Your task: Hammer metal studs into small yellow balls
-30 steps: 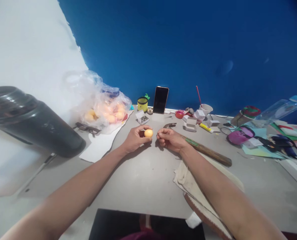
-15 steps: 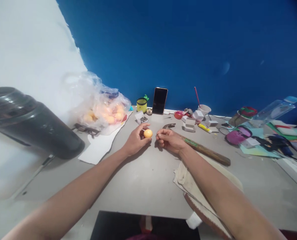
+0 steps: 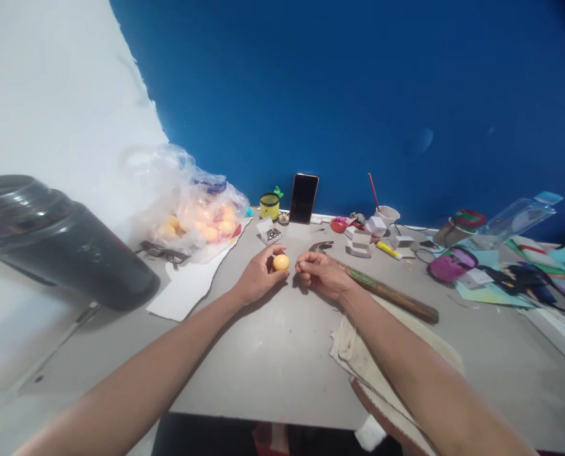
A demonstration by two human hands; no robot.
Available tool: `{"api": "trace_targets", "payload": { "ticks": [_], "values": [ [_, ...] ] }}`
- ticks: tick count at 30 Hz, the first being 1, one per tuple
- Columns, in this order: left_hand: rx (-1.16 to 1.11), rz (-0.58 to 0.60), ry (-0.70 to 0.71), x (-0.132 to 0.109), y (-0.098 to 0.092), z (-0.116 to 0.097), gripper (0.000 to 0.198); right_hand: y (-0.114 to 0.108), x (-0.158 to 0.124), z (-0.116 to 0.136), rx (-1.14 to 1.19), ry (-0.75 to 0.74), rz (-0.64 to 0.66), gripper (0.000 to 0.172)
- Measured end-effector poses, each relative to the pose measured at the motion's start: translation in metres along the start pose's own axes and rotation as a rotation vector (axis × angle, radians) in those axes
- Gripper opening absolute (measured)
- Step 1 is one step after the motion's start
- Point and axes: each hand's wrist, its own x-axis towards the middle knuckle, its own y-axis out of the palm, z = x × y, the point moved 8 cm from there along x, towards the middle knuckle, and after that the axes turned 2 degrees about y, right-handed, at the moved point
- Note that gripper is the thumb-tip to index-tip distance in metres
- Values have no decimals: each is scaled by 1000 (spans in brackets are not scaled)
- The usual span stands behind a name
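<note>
My left hand (image 3: 258,275) grips an orange ping-pong ball (image 3: 281,262) between thumb and fingers, low over the table. Just right of the ball, my right hand (image 3: 323,273) is closed in a pinch; whatever its fingertips hold is too small to make out. Beyond my left hand stands a small open white box (image 3: 270,232) with shiny metal bits in it. Past my right hand lies a claw hammer (image 3: 387,294), its head partly hidden behind the fingers. A cream cloth item (image 3: 353,345) lies under my right forearm.
A clear plastic bag (image 3: 201,209) of orange balls and a large dark bottle (image 3: 92,253) are on the left. A phone (image 3: 304,198) leans on the blue wall. At right are a white cup (image 3: 387,214), a yellow tube (image 3: 387,249) and a pink pouch (image 3: 451,265).
The view has tilted slightly, so the scene sits a little lower. Both hands keep nearly the same pose, with the ball still in my left hand.
</note>
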Motion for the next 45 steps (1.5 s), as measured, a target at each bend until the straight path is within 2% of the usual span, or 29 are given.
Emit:
{"api": "trace_targets", "payload": {
  "ticks": [4, 9, 14, 25, 34, 45],
  "values": [
    [98, -24, 93, 1, -1, -7, 37, 1, 1, 0, -2, 4, 3, 42],
    [51, 19, 25, -1, 5, -1, 50, 1, 2, -1, -6, -13, -3, 43],
    [109, 61, 53, -3, 11, -6, 32, 2, 1, -1, -48, -19, -18, 45],
    [105, 105, 99, -4, 18, -8, 28, 0, -3, -3, -181, 28, -85, 41],
    [150, 134, 116, -4, 19, -9, 23, 3, -3, 0, -270, 23, -61, 37],
    [143, 137, 97, -4, 19, -9, 24, 0, -4, 0, -313, 42, -101, 37]
  ]
}}
